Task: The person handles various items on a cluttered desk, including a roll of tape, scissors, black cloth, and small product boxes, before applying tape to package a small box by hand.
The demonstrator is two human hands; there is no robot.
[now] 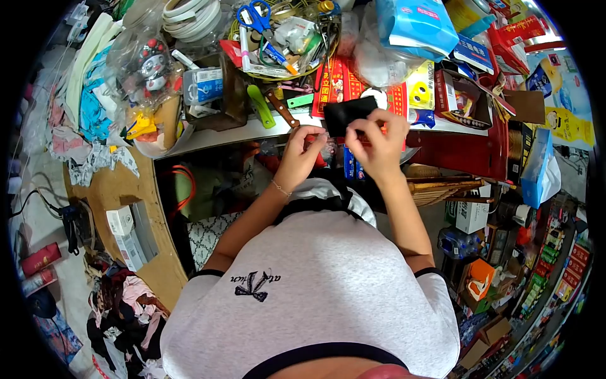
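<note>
My left hand (304, 151) is closed, thumb and fingertips pinched together; whatever lies between them is too small to make out. My right hand (380, 144) is raised beside it, its thumb and index finger also in a pinch. Behind the right fingers is a flat black piece (344, 115), perhaps cloth, over the red printed sheet (334, 82). Whether the right hand grips it or only overlaps it, I cannot tell. Just beyond the left hand lie a brown-handled knife (282, 108) and a light green tool (259, 106); a green strip (300, 101) is near them.
Blue scissors (255, 17) and pens fill a cluttered basket at the back. A blue tissue pack (416, 28) and an open carton (463, 101) stand to the right. On the left are a bagged toy (153, 72) and a wooden board (104, 189). Stocked shelves (549, 265) run down the right.
</note>
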